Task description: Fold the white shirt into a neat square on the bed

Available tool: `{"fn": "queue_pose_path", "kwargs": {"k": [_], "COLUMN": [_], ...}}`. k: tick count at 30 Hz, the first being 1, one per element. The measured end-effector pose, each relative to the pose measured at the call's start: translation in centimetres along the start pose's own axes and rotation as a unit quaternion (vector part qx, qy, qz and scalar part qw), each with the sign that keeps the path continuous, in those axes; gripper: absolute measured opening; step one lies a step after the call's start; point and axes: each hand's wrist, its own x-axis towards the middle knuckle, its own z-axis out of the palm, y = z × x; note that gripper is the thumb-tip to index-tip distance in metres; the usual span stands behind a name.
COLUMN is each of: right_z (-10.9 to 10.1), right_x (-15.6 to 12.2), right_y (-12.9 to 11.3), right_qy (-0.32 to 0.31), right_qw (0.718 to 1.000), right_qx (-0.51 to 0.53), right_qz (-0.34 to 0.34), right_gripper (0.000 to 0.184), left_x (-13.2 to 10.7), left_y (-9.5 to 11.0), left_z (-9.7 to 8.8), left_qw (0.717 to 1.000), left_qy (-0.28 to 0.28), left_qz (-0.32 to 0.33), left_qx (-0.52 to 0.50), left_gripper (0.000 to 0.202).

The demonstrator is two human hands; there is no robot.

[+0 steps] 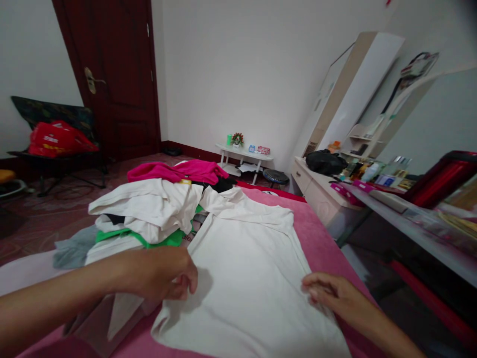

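Note:
A white T-shirt (253, 268) lies spread out on the pink bed cover (316, 233), its sleeves and neck at the far end. Over its left edge hovers my left hand (164, 273), fingers loosely bent and a little apart, casting a shadow on the cloth; I see nothing held in it. My right hand (331, 293) is at the shirt's right edge, thumb and fingertips closed on the fabric. Beside the shirt on the left sits a heap of clothes with a crumpled white garment (149, 204) on top, a green one (171, 239) below and a bright pink one (179, 172) behind.
Along the right runs a white dresser (324, 199) with a black bag (326, 162) and bottles. A small white table (244, 152) and a round stool (276, 177) stand by the back wall. At left, a red bag (59, 139) rests on a folding chair near the dark door (112, 74).

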Motion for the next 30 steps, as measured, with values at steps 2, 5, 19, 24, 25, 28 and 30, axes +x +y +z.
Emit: {"fn": "queue_pose_path", "kwargs": {"k": [2, 5, 19, 24, 25, 28, 30], "right_z": [2.0, 5.8, 13.0, 7.8, 5.5, -2.3, -6.5], "right_x": [2.7, 7.1, 22.9, 24.1, 23.9, 22.8, 21.8], "right_y": [-1.5, -3.3, -8.6, -9.5, -9.3, -8.1, -6.5], "right_qy": [0.028, 0.07, 0.125, 0.201, 0.233, 0.358, 0.429], "right_qw": [0.999, 0.989, 0.954, 0.943, 0.936, 0.893, 0.857], "right_qx": [-0.013, -0.012, -0.205, -0.23, -0.236, -0.263, -0.282], "right_qz": [-0.04, -0.129, -0.178, -0.133, -0.118, -0.069, -0.045], "right_gripper": [0.033, 0.024, 0.015, 0.02, 0.024, 0.034, 0.038], "left_x": [2.6, 7.6, 16.1, 16.3, 16.3, 16.4, 16.4], "left_y": [-0.3, -0.7, -3.9, -4.2, -4.2, -4.1, -4.1], "left_z": [-0.2, 1.3, 8.9, 9.0, 9.1, 9.1, 9.1], "left_qw": [1.0, 0.991, 0.939, 0.939, 0.939, 0.937, 0.936], "left_qy": [0.027, 0.131, 0.308, 0.307, 0.308, 0.314, 0.318], "left_qz": [0.001, -0.013, -0.122, -0.123, -0.122, -0.121, -0.121], "left_qx": [0.004, 0.017, 0.095, 0.093, 0.092, 0.091, 0.093], "left_gripper": [0.023, 0.034, 0.049, 0.048, 0.048, 0.049, 0.049]}}
